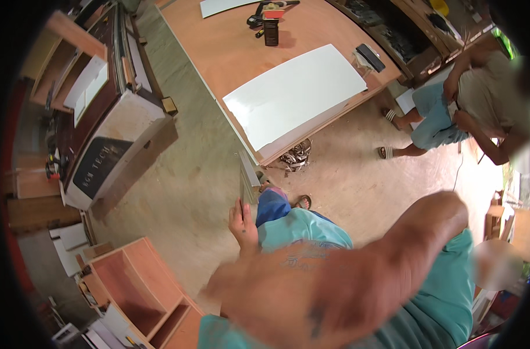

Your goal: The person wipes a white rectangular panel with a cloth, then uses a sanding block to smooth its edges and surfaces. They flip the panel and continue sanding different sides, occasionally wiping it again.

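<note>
My left hand (243,228) is low in the middle, with a long, thin grey strip (247,177) between its thumb and fingers. The strip points away from me toward the near corner of the worktable (242,129). My right arm crosses in front of my body from the right. At its end my right hand (221,285) is smeared by motion near my left wrist, so its fingers cannot be made out. On the worktable lies a glossy white sheet (297,93), its far edge slightly curved.
A tape-like dark box (271,32) and a black block (370,57) sit on the table. A bundle of scraps (296,156) lies beneath its edge. Left stands a large machine (111,157); near left, a wooden cabinet frame (131,285). Another person (445,110) sits at right.
</note>
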A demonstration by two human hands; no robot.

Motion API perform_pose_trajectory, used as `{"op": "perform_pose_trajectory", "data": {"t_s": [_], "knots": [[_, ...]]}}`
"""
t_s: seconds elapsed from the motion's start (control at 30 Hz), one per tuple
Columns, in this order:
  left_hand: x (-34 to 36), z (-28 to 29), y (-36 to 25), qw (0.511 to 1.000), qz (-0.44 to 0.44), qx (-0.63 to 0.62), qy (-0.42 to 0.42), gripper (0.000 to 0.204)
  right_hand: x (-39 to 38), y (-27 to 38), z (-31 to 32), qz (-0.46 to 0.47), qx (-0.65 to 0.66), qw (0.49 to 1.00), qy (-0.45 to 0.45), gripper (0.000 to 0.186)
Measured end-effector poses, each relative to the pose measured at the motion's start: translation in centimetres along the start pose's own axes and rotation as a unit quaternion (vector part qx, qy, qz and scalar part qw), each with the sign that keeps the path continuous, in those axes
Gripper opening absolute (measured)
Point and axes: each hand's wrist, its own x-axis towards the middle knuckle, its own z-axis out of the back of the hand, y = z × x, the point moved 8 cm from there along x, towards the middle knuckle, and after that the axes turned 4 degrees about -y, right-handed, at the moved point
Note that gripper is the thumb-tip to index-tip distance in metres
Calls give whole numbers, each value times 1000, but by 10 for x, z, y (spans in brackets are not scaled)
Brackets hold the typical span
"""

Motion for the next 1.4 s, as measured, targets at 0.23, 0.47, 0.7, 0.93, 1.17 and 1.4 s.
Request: {"op": "perform_pose_trajectory", "data": {"t_s": [0.23, 0.47, 0.7, 0.93, 1.17, 1.4], "knots": [[57, -24, -34, 980, -170, -68, -85, 47, -53, -166, 54, -401, 4, 892, -211, 48], [118, -91, -21, 992, -123, 25, -30, 70, -42, -233, 65, -550, -31, 781, -293, 25], [130, -153, 15, 962, 184, -81, 187, 73, 3, -289, 94, -632, -161, 724, -225, 56], [143, -176, 15, 940, 187, -115, 262, 81, 26, -324, 109, -665, -179, 708, -156, 73], [131, -200, 43, 944, 146, -143, 258, 84, 30, -355, 116, -688, -162, 693, -145, 69], [126, -234, 59, 887, 108, -193, 405, 81, 45, -392, 117, -741, -161, 651, -46, 69]]}}
